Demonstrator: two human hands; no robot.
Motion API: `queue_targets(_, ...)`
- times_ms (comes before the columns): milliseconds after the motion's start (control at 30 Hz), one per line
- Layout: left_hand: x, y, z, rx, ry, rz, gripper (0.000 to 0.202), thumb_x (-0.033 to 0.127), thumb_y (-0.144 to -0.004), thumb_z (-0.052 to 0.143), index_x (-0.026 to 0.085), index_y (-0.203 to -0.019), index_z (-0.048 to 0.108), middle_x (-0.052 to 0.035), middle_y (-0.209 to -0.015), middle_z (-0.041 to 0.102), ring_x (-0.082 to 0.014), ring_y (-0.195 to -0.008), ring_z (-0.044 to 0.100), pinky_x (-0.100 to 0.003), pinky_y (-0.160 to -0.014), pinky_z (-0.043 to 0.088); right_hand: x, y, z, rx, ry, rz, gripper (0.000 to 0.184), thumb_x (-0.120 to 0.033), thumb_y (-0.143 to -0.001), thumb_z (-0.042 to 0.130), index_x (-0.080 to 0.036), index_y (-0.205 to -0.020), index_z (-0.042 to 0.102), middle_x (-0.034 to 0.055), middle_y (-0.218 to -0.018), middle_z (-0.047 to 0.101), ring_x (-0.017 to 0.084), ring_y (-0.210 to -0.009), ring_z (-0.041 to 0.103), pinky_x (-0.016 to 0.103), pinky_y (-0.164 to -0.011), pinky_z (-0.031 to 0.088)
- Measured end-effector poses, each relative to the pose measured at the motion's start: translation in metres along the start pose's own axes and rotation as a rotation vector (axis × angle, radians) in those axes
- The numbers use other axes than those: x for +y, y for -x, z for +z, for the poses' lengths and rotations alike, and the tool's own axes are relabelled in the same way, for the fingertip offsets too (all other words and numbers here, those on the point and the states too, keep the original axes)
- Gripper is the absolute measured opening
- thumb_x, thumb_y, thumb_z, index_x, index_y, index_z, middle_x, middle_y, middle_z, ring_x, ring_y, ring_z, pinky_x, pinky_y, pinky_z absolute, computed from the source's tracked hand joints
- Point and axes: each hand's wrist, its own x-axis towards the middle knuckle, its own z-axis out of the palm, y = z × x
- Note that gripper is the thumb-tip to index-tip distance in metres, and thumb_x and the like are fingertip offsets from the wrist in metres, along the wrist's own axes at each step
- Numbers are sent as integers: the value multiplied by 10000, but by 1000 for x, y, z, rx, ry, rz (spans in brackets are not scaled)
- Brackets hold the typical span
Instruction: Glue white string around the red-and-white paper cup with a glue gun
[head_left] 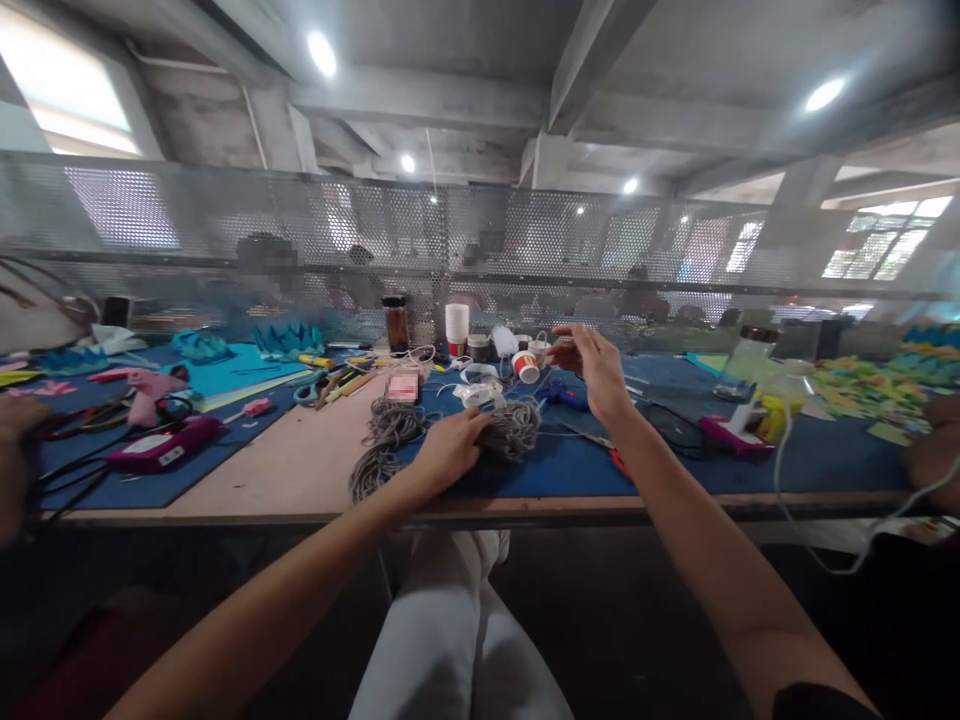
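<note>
My left hand (452, 448) is closed at the near side of a bundle of grey yarn (516, 430), its fingertips on the strands. More grey yarn (390, 425) lies in loose coils to the left of that hand. Raised over the table, my right hand (596, 372) has its fingers apart and holds nothing that I can see. Nearest to its fingertips is a red and white paper cup (528, 368), tipped on its side. Below the right hand lie a blue glue gun (564, 396) and red-handled scissors (619, 462). Crumpled clear plastic (480, 393) sits just behind the yarn bundle.
Stacked paper cups (457, 328) and a dark bottle (394, 324) stand at the back, before a perforated metal screen (495, 230). Purple power strips (165, 446) with cables lie left and right. A glass jar (746, 365) stands at right. Other people's hands show at both edges.
</note>
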Motion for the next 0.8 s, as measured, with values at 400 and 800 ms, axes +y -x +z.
queue_targets(400, -103, 48, -61, 299, -323, -127, 373, 15, -722, 455, 215, -955, 667, -102, -1164, 663, -319, -1145, 561, -448, -973, 420, 46, -9, -68, 490, -125, -73, 452, -571, -917, 487, -172, -1034, 665, 90, -968, 731, 176, -944, 706, 342, -858, 532)
queue_targets(800, -71, 51, -86, 117, 101, -86, 466, 155, -699, 507, 260, -1119, 678, -42, -1229, 680, -293, -1197, 569, -414, -1059, 396, 35, 3, -66, 510, -146, -141, 414, -542, -926, 485, -177, -983, 673, 82, -956, 715, 193, -952, 695, 375, -885, 518)
